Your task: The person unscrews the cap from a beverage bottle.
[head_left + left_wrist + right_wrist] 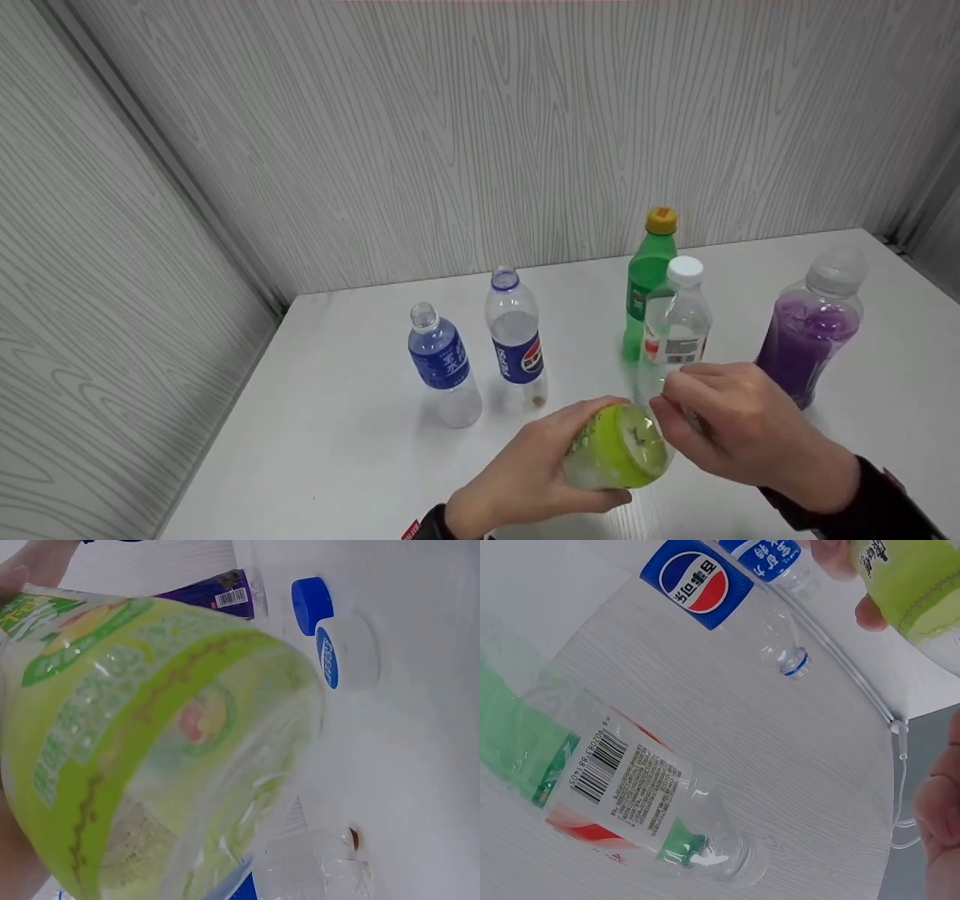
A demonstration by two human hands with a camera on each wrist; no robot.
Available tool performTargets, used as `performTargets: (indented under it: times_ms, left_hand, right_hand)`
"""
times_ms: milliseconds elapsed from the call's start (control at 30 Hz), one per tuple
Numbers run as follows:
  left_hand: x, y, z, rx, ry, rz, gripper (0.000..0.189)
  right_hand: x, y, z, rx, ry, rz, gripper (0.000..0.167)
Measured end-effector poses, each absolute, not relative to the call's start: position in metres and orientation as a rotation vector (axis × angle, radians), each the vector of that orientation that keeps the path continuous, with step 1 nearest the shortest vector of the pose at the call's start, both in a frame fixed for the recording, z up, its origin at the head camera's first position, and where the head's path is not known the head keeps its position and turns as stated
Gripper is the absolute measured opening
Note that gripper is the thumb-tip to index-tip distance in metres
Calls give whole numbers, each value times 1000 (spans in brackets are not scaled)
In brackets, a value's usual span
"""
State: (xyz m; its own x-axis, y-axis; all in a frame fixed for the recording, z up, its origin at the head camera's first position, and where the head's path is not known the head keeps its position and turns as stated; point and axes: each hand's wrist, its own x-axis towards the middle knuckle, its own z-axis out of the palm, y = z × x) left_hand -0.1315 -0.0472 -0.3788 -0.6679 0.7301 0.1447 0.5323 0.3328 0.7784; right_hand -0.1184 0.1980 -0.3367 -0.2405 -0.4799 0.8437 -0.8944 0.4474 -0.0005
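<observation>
My left hand (532, 472) grips a clear plastic bottle with a lime-green label (600, 450), thumb on the near side and fingers behind. The bottle is tilted, its top end toward the head camera and my right hand. In the left wrist view its clear lower end (247, 757) points at the tabletop. My right hand (739, 427) is close beside the bottle's top, its fingers curled; I cannot tell whether it pinches a cap. Part of the right hand (939, 802) shows at the edge of the right wrist view, a small distance from the label.
Left of centre stand an uncapped blue-label bottle (441, 364) and an uncapped Pepsi bottle (517, 360). Behind the right hand are a yellow-capped green bottle (649, 262), a white-capped clear bottle (679, 319) and a purple-filled bottle (802, 349). A blue cap (311, 606) and white cap (351, 652) lie together.
</observation>
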Motion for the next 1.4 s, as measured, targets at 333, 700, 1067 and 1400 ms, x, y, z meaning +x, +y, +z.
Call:
performTargets:
  times_ms: [333, 700, 1067, 1400]
  left_hand:
    - [-124, -37, -383, 1091, 2839, 988, 81]
    - [-123, -37, -382, 1159, 2907, 950, 80]
    - [-127, -44, -377, 1104, 2455, 1263, 78]
    - [-126, -44, -378, 1094, 2368, 1342, 78]
  right_hand:
    - [-104, 196, -334, 579, -2410, 718, 10]
    - [-105, 189, -334, 566, -2351, 786, 25]
    - [-111, 201, -337, 957, -2109, 727, 19]
    - [-110, 203, -333, 1033, -2073, 659, 10]
